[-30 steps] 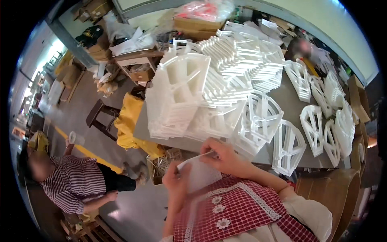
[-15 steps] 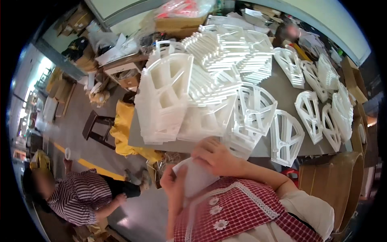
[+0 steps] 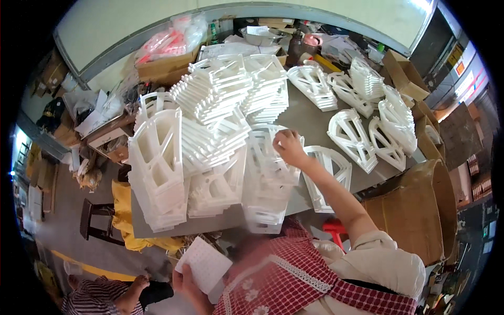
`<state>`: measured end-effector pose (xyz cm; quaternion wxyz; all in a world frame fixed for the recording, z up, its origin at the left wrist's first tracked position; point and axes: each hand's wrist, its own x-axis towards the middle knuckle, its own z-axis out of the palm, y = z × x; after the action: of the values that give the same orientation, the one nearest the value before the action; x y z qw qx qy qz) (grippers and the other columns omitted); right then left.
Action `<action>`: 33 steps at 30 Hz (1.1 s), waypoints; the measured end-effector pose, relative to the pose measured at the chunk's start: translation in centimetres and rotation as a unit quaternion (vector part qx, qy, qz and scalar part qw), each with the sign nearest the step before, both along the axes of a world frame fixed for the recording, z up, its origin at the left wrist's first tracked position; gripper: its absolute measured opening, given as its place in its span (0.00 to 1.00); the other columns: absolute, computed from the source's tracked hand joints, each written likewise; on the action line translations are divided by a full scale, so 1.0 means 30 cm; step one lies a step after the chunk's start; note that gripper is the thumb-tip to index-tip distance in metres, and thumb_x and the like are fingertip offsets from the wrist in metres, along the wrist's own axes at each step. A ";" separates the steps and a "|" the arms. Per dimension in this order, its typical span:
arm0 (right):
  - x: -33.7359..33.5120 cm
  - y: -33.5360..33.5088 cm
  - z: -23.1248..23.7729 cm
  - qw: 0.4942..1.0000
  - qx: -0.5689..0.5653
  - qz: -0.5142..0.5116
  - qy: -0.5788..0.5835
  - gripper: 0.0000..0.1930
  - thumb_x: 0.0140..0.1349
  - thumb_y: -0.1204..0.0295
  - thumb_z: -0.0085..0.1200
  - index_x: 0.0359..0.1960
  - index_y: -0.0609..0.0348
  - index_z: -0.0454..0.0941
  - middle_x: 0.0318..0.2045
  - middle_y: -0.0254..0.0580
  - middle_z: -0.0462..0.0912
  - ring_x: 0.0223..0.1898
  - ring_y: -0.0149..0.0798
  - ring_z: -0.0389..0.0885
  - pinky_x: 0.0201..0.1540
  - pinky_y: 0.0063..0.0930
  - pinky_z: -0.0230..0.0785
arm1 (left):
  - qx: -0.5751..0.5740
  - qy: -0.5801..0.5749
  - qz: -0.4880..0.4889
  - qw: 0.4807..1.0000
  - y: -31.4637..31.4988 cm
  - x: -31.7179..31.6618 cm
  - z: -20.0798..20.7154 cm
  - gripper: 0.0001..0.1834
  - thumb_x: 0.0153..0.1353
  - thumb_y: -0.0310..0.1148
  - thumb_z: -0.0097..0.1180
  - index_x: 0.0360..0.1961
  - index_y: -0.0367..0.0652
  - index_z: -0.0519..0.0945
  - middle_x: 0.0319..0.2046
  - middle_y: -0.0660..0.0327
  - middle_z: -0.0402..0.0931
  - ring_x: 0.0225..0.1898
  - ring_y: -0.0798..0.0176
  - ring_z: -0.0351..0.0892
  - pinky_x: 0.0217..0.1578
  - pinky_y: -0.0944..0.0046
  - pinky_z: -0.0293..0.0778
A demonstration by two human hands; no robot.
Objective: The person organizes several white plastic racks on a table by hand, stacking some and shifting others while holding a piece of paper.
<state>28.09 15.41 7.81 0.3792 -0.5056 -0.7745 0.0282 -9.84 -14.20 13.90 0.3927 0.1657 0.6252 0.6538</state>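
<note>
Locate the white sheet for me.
In the head view, the white sheet is lower left of centre, in the left hand, beside the red checked apron.

Dark stool [image 3: 86, 220] on grey floor [image 3: 65, 231]

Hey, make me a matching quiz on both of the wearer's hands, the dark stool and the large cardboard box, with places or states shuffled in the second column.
Column one:
1. Left hand
2. Right hand
3. Dark stool
4. Large cardboard box

Column two:
A. By the table's near right corner
B. At a stack of white frames
C. On the floor, left of the table
D. Holding a white sheet

Pairs: 1-D, 2-B, 3-C, 4-A
</note>
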 end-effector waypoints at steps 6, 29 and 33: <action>0.092 0.155 -0.214 0.987 -0.042 -0.110 -0.107 0.04 0.56 0.72 0.55 0.32 0.56 0.76 0.42 0.44 0.79 0.50 0.50 0.72 0.59 0.50 0.59 | 0.001 -0.027 -0.036 0.999 0.014 -0.008 -0.002 0.15 0.64 0.25 0.53 0.50 0.28 0.75 0.42 0.51 0.81 0.40 0.59 0.82 0.42 0.62 0.78; 0.048 0.030 0.043 0.968 -0.111 -0.181 -0.133 0.22 0.54 0.55 0.59 0.45 0.56 0.78 0.36 0.51 0.83 0.44 0.53 0.80 0.53 0.49 0.65 | -0.013 0.039 -0.064 0.997 0.027 0.072 0.030 0.15 0.66 0.33 0.55 0.47 0.31 0.77 0.40 0.52 0.81 0.36 0.60 0.81 0.36 0.61 0.77; 0.139 -0.193 0.206 0.972 -0.132 -0.191 -0.022 0.23 0.52 0.58 0.60 0.48 0.55 0.80 0.33 0.51 0.83 0.39 0.52 0.80 0.49 0.45 0.68 | -0.006 0.058 -0.052 0.997 0.045 0.071 0.050 0.16 0.66 0.33 0.56 0.48 0.31 0.76 0.40 0.52 0.80 0.36 0.60 0.81 0.37 0.61 0.77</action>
<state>32.26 9.61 13.98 0.2900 -0.6901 -0.6615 0.0464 -7.70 -12.84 15.40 0.3903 0.2332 0.6413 0.6181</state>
